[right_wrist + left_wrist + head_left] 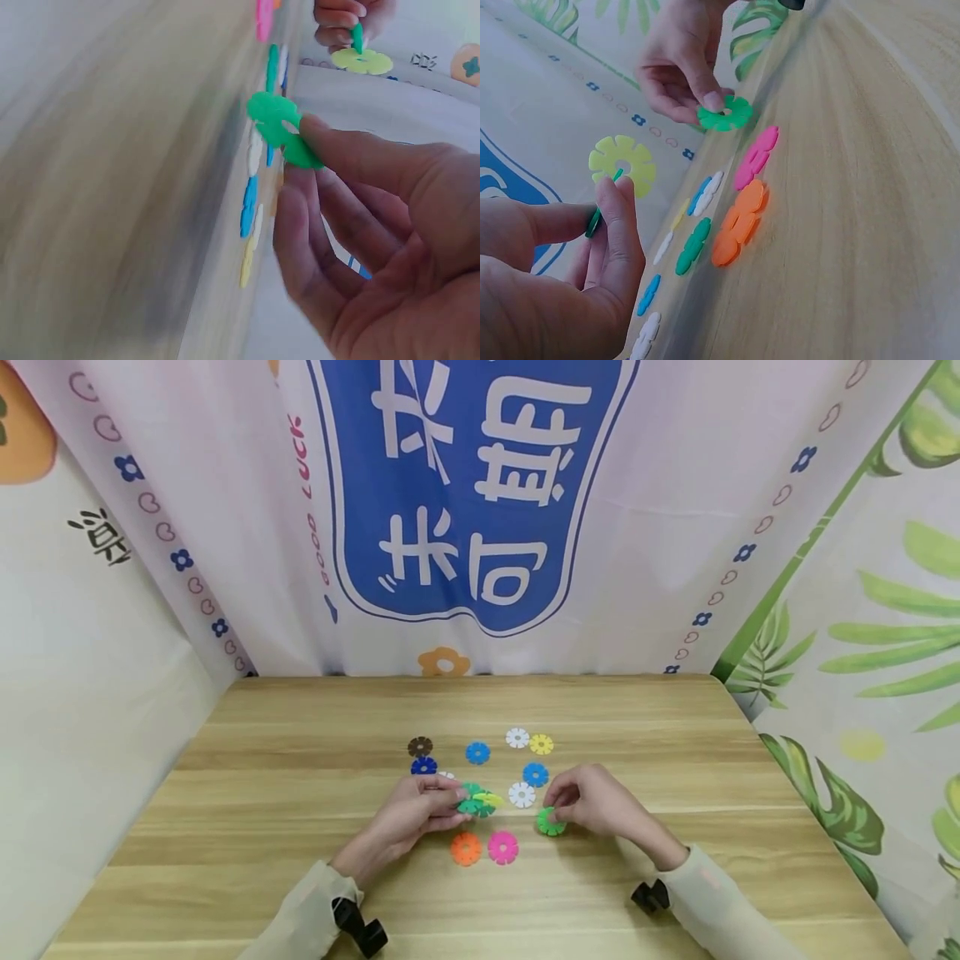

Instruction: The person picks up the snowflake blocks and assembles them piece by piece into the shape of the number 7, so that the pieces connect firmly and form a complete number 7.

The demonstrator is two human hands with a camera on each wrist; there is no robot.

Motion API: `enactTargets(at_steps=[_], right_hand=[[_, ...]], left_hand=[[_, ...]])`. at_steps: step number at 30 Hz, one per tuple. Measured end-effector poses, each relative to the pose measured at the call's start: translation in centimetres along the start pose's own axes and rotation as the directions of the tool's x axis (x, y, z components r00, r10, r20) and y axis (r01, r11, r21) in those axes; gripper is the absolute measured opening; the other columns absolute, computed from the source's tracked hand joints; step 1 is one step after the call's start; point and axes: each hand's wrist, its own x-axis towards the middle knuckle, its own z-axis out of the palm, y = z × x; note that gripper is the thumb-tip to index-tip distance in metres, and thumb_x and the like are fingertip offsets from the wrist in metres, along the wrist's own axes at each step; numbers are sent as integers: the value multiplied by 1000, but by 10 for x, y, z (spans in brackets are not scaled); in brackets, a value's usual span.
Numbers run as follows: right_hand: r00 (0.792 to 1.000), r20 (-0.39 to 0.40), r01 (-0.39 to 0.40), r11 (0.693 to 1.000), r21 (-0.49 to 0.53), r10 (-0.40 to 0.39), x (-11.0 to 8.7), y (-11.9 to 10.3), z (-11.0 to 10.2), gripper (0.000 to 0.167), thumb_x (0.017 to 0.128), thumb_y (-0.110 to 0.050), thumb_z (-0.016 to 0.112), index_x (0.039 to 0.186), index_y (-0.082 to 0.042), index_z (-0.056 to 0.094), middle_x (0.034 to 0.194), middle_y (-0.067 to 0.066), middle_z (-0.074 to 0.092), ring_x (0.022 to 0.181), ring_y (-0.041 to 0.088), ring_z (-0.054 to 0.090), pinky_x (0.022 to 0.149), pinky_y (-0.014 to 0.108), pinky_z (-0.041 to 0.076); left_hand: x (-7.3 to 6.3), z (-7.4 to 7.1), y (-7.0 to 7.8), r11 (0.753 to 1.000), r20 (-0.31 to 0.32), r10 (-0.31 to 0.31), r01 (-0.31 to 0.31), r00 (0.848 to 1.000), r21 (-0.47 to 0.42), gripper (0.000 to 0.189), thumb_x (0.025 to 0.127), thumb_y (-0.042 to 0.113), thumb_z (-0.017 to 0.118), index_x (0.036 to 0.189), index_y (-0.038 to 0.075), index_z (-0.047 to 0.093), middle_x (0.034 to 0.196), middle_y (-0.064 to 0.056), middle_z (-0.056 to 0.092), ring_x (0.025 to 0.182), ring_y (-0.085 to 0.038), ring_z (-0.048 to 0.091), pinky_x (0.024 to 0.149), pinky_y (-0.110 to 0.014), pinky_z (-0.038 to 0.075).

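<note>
My left hand pinches a green notched plastic disc between thumb and fingers. A yellow notched disc is joined crosswise to that green one. Above the table on the right, my right hand pinches a bright green notched disc by its edge. The two hands are apart. Under the left hand's pair, another green disc lies flat on the table. Nearest the person lie an orange disc and a pink disc.
Further back on the wooden table lie a brown disc, a dark blue disc, blue discs, white discs and a yellow disc. A printed curtain hangs behind the table.
</note>
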Motion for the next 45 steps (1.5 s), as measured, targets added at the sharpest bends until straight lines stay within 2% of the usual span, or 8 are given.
enactTargets(at_steps=[4, 8, 12, 15, 19, 21, 29, 45], right_hand=[[999, -16, -45, 986, 163, 48, 0, 2, 1, 11, 88, 0, 78, 97, -6, 78, 86, 4, 77, 77, 16, 72, 70, 28, 66], [995, -34, -78, 939, 336, 95, 0, 2, 3, 19, 93, 0, 75, 112, 1, 77, 95, 14, 80, 83, 22, 79, 78, 39, 69], [991, -51, -89, 902, 423, 121, 0, 0, 4, 24, 93, -3, 77, 116, 3, 76, 104, 17, 80, 91, 24, 80, 83, 42, 68], [989, -35, -105, 841, 531, 145, 1, -2, 6, 25, 92, -2, 78, 115, 7, 74, 104, 18, 80, 92, 25, 80, 87, 45, 68], [987, 19, -128, 710, 692, 160, 5, -1, 11, 28, 93, 4, 73, 117, 16, 67, 99, 18, 80, 86, 24, 81, 87, 45, 67], [986, 32, -134, 668, 732, 163, 6, 0, 14, 29, 93, 6, 72, 118, 18, 64, 96, 16, 80, 83, 22, 81, 85, 42, 68], [986, 35, -132, 637, 759, 163, 9, -1, 18, 27, 93, 5, 73, 115, 18, 64, 97, 19, 80, 80, 20, 81, 81, 37, 69], [985, 25, -121, 575, 809, 172, 14, 0, 29, 25, 94, 7, 71, 115, 16, 63, 91, 10, 78, 83, 22, 81, 82, 36, 68]], left_hand=[[2, 1, -2, 1000, -7, -6, 6, 1000, 6, 29, 100, 5, 69, 125, -8, 60, 106, -14, 71, 86, -18, 79, 83, -27, 67], [4, 1, -2, 1000, -1, -1, 2, 1000, 2, 31, 99, 6, 70, 125, -8, 60, 106, -14, 72, 86, -18, 79, 83, -26, 67], [5, 1, -2, 1000, 10, 11, -11, 1000, -4, 31, 99, 5, 70, 124, -9, 60, 104, -13, 72, 87, -19, 79, 83, -26, 67], [6, 1, -2, 1000, 21, 17, -17, 1000, -5, 30, 100, 5, 69, 124, -9, 59, 104, -13, 72, 88, -19, 79, 85, -28, 67], [6, 1, -1, 1000, 27, 19, -19, 999, -7, 29, 100, 5, 68, 124, -9, 59, 104, -12, 71, 88, -19, 79, 86, -29, 67], [6, 1, -1, 1000, 24, 17, -17, 1000, -11, 28, 101, 4, 67, 124, -9, 59, 104, -12, 72, 88, -19, 79, 87, -29, 67], [5, 3, -1, 999, 9, 21, -21, 1000, -30, 26, 100, 2, 67, 122, -9, 61, 103, -12, 72, 86, -18, 79, 86, -30, 67], [4, 5, -9, 998, -68, 45, -49, 997, -50, 31, 98, 0, 68, 125, -12, 58, 105, -13, 69, 86, -18, 78, 86, -29, 67]])
